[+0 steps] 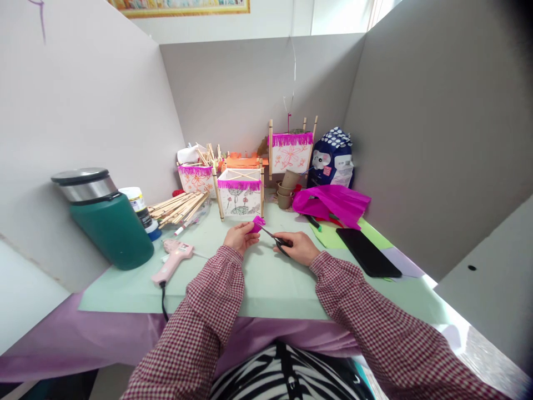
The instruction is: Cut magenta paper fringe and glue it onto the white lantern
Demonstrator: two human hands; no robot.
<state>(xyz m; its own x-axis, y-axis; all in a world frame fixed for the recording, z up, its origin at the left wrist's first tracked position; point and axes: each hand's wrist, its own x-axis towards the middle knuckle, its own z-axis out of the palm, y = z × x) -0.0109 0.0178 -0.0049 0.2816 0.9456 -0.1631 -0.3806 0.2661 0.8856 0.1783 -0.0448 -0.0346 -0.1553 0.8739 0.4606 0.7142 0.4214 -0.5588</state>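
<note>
My left hand (241,238) pinches a small folded piece of magenta crepe paper (257,223) over the middle of the table. From the right, my right hand (300,248) grips black-handled scissors (283,243), and their blades reach to the edge of that paper. Whether the blades are parted is too small to tell. Just behind the hands stands a lantern (240,201) made of sticks and white drawn-on paper, with a magenta fringe along its top. A larger sheet of magenta crepe paper (333,201) lies crumpled to the right.
A pink glue gun (175,260) and a green bottle (110,228) are on the left, near a bundle of wooden sticks (181,206). At right lies a black phone (366,253). Another lantern (290,156) and a blue bag (332,161) stand behind. Grey partitions (258,83) enclose the table.
</note>
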